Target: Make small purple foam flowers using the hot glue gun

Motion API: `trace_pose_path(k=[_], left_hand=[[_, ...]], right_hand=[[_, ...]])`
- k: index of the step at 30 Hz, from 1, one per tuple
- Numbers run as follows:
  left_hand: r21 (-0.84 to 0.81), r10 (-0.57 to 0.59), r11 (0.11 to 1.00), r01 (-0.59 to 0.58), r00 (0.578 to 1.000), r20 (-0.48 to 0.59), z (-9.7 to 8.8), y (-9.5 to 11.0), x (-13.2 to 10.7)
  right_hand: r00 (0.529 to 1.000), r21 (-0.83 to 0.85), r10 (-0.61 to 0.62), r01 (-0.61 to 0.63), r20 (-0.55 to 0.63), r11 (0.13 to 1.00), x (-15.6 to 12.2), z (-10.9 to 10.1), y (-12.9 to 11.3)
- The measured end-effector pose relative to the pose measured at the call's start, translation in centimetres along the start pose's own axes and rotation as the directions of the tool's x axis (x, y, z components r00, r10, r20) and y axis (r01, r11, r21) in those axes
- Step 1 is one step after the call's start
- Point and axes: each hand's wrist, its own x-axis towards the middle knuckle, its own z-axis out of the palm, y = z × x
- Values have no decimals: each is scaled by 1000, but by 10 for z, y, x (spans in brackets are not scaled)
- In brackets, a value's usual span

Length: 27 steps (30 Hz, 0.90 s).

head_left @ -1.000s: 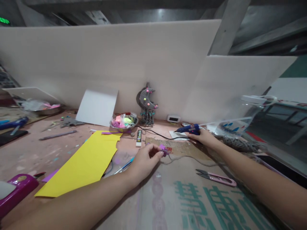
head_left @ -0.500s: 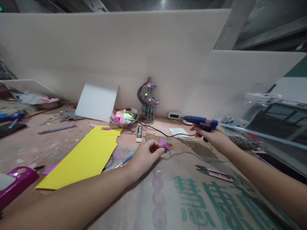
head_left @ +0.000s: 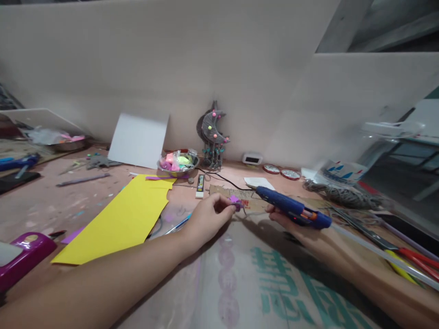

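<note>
My left hand [head_left: 209,218] pinches a small purple foam piece [head_left: 236,201] just above the cardboard sheet [head_left: 260,283]. My right hand [head_left: 291,224] is wrapped round a blue hot glue gun [head_left: 291,209], held low and level. Its nozzle points left and ends a short way to the right of the purple piece. A clear glue stick [head_left: 384,256] juts out of the gun's back end. A black cord [head_left: 222,178] runs from the gun toward the back wall.
A yellow paper sheet [head_left: 126,219] lies left of my left hand, with a blue pen [head_left: 178,225] beside it. A metal bowl of coloured foam bits [head_left: 177,164], a crescent moon ornament [head_left: 211,132], grey twine [head_left: 343,195] and a magenta stapler [head_left: 24,253] stand around.
My right hand has lifted the glue gun from the back of the table and brought it down and left, nozzle close to the purple piece. My left hand has hardly moved.
</note>
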Motion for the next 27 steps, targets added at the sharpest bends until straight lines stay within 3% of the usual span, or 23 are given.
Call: trace_pose_path(k=[5, 8, 12, 19, 24, 27], left_hand=[[-71, 12, 997, -11, 1000, 15, 1, 0, 0], [-71, 19, 997, -20, 1000, -8, 1, 0, 0], [-173, -27, 985, 27, 1000, 4, 2, -1, -1], [-455, -30, 884, 105, 985, 169, 3, 1, 3], [-512, -72, 843, 165, 978, 197, 3, 3, 4], [-428, -96, 891, 153, 984, 152, 2, 2, 2]], right_hand=[[973, 324, 75, -146, 220, 935, 5, 16, -19], [961, 506, 136, -244, 241, 828, 8, 30, -21], [959, 548, 180, -274, 220, 790, 6, 41, -15], [938, 627, 136, -318, 320, 711, 3, 49, -17], [949, 582, 150, -290, 277, 760, 4, 42, -17], [968, 376, 160, -223, 192, 899, 9, 25, -15]])
